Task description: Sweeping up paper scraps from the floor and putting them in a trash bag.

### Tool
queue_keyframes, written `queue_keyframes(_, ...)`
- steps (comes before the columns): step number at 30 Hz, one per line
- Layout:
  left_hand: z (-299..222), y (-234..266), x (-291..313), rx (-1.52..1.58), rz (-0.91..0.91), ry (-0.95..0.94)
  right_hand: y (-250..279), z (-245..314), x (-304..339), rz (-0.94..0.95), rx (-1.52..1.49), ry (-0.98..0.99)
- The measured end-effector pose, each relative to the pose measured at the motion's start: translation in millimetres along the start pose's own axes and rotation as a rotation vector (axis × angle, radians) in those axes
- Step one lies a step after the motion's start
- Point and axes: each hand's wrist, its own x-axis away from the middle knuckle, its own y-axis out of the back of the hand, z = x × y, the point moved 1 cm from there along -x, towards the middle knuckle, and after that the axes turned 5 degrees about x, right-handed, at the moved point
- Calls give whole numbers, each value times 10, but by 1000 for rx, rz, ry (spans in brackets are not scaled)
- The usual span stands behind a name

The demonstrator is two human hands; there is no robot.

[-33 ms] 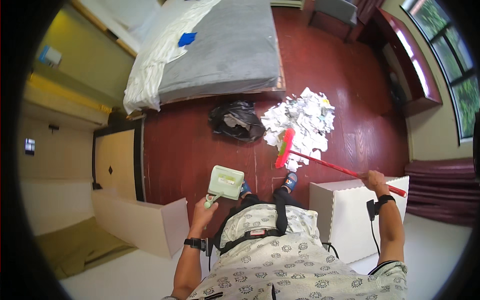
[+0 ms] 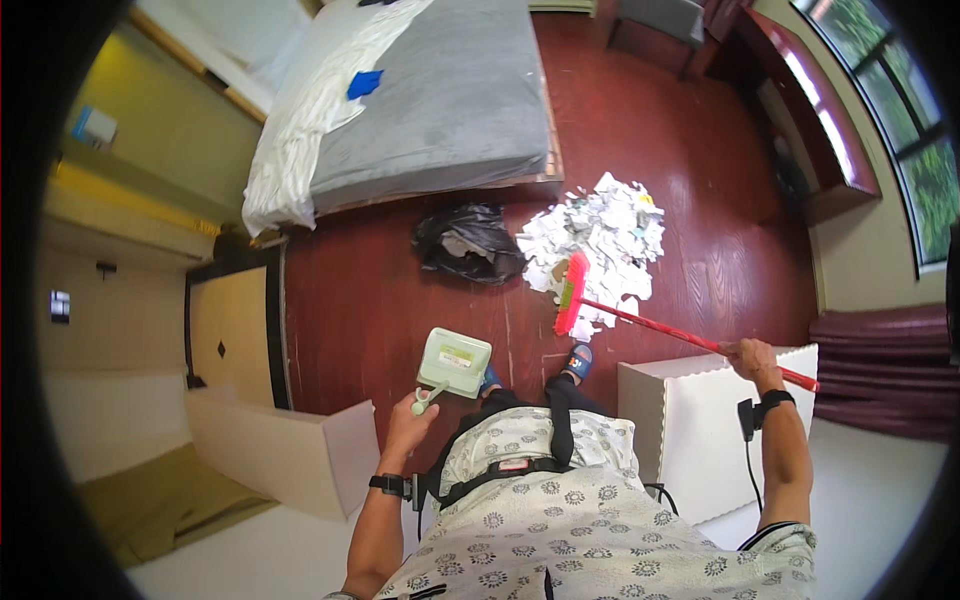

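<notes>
My left hand (image 2: 408, 425) is closed round the handle of a pale green dustpan (image 2: 455, 362), which hangs above the floor near my left foot. My right hand (image 2: 752, 362) grips the red handle of a broom (image 2: 655, 327) out to the right. The pink and green broom head (image 2: 571, 293) rests at the near left edge of a heap of torn white paper (image 2: 605, 240). Left of the heap lies a black plastic bag (image 2: 467, 243), its mouth open, with some pale paper showing inside.
A bed with a grey mattress (image 2: 430, 110) stands beyond the bag; a white sheet (image 2: 285, 170) and blue cloth (image 2: 364, 84) lie on it. White panels (image 2: 715, 430) flank me. A dark red desk (image 2: 800, 110) stands under the window, with a grey chair (image 2: 655, 30) beyond.
The broom head has shifted very slightly to the right along the paper's edge. The whole view has moved a little; both hands keep their grips.
</notes>
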Motion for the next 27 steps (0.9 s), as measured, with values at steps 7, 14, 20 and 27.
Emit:
queue_keyframes(7, -946, -812, -424, -328, 261, -211, -253, -986, 673, -11, -316, -86)
queue_keyframes(14, -1332, -1635, -907, -380, 342, -391, -683, -1001, 1183, 197, -922, -305)
queue_keyframes(20, -1654, -2291, -1080, -495, 419, -395, -1271, -563, 1325, 277, -1408, -469)
queue_keyframes(27, -1774, -2636, -1026, -557, 452, -342, -1411, 247, 700, 274, -1863, -479)
